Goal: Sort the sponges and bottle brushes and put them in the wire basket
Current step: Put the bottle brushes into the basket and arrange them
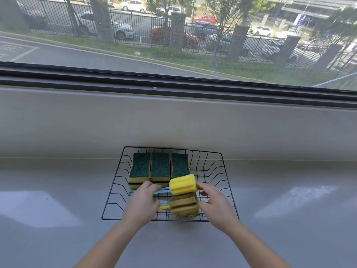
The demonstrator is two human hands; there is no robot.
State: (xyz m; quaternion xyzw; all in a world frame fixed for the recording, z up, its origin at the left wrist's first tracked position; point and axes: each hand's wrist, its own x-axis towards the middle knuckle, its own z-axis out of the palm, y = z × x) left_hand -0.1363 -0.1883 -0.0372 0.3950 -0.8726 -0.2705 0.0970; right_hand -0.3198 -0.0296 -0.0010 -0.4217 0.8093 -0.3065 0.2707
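Left hand (142, 202) grips yellow bottle brush (183, 184) handle | right hand (214, 201) loose-fingered, touches its head | wire basket (173, 149): three sponges (160, 167)

This is an indoor spot beside a large window (173, 35): a smooth grey tabletop (58, 190) runs along the wall and meets a plain grey ledge (173, 122) at its far edge, below the dark window track (173, 84). Through the glass lie a road (77, 55), a black railing fence (135, 31) and parked cars (123, 29), so the room overlooks a street. A wire basket (193, 151) of kitchen sponges (160, 165) near the far edge suggests household use; home or workplace, I cannot tell.
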